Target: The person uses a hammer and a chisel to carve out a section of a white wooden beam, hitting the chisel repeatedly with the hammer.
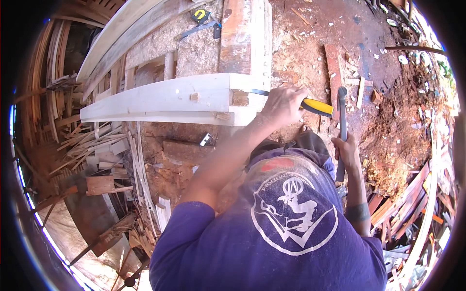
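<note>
My left hand (286,104) is closed round a chisel with a yellow and black handle (318,107). Its thin blade lies against the squared end of a pale timber beam (160,99). A darker brown patch (239,98), maybe a mortise or tenon end, shows in the beam's face beside the blade. Farther right, my right hand (347,149) grips a hammer (343,114) by its handle, with the head pointing away from me. The hammer head is close to the butt of the chisel handle, with a small gap between them.
Beyond the beam lie a yellow and black tape measure (199,16) and a blue-grey square (198,31). Wood offcuts (92,143) are heaped at the left, more scrap (405,203) at the lower right. A small white and black object (206,139) sits below the beam. Shavings cover the ground.
</note>
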Action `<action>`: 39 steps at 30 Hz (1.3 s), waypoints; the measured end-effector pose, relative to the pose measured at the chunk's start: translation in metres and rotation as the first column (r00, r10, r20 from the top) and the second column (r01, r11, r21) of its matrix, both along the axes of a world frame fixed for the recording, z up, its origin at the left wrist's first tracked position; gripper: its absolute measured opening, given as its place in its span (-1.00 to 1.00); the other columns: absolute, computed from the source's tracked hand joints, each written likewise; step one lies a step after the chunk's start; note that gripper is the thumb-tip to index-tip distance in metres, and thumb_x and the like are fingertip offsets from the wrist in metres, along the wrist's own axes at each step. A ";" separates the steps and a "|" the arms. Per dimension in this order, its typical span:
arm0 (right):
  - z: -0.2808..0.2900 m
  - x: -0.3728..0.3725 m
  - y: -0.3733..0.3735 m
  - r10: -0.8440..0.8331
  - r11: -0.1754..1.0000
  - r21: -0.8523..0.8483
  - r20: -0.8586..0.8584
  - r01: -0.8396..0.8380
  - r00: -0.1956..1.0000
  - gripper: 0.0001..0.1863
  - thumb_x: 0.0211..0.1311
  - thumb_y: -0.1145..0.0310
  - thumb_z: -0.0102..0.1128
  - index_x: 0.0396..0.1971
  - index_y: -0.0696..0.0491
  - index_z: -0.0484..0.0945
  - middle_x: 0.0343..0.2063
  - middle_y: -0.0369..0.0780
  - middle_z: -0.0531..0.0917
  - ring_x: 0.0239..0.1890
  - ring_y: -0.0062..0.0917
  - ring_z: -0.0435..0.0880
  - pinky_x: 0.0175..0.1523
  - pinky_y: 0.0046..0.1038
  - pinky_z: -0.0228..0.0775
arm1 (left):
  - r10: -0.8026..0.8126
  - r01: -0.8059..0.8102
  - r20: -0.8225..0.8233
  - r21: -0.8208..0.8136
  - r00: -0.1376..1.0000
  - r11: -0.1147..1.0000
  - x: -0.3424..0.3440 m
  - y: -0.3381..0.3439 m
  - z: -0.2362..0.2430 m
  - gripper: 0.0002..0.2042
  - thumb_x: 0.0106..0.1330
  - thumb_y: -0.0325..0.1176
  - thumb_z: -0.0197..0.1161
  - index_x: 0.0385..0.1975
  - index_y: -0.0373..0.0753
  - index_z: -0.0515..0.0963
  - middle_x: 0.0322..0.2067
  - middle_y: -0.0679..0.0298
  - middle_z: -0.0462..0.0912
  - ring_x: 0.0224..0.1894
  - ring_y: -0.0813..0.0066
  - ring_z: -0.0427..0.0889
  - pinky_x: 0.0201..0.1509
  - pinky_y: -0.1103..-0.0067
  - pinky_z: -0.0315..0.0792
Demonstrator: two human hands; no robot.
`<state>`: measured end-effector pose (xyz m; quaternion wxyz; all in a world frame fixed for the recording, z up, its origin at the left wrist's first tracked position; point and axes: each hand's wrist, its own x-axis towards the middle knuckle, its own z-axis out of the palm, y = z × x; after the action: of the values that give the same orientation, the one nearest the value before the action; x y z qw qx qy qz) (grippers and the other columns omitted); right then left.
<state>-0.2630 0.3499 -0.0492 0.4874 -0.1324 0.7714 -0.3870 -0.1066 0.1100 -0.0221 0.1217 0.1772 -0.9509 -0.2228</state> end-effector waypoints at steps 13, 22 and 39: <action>-0.016 0.013 0.029 -0.281 0.957 0.108 0.095 0.271 0.955 -0.84 0.21 0.40 0.23 -0.40 0.07 0.40 -0.67 -0.38 0.42 -0.74 -0.68 0.39 -0.64 -0.54 0.27 | -0.237 0.201 0.183 0.196 0.954 0.960 0.003 -0.036 -0.042 -0.60 0.13 -0.02 0.46 -0.25 -0.17 0.54 -0.64 0.14 0.61 -0.54 0.04 0.66 -0.44 0.24 0.48; -0.022 0.028 0.024 -0.305 0.944 0.166 0.101 0.286 0.947 -0.85 0.19 0.41 0.23 -0.40 0.12 0.44 -0.67 -0.35 0.45 -0.74 -0.66 0.43 -0.63 -0.53 0.28 | -0.235 0.207 0.270 0.129 0.934 0.970 0.003 -0.036 -0.036 -0.75 -0.04 -0.26 0.39 -0.34 -0.13 0.64 -0.64 0.17 0.63 -0.52 0.10 0.68 -0.41 0.26 0.52; -0.026 0.018 0.014 -0.300 0.947 0.154 0.109 0.282 0.948 -0.85 0.20 0.42 0.22 -0.41 0.11 0.42 -0.69 -0.35 0.44 -0.75 -0.66 0.42 -0.64 -0.54 0.29 | -0.169 0.165 0.165 0.036 0.972 0.986 0.004 -0.034 -0.048 -0.60 -0.12 -0.31 0.40 -0.17 -0.15 0.62 -0.56 0.27 0.66 -0.47 0.32 0.70 -0.44 0.39 0.52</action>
<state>-0.2449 0.3635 -0.0753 0.4823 0.0422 0.7736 -0.4088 -0.1027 0.0759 -0.0700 0.0201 0.1162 -0.9668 -0.2269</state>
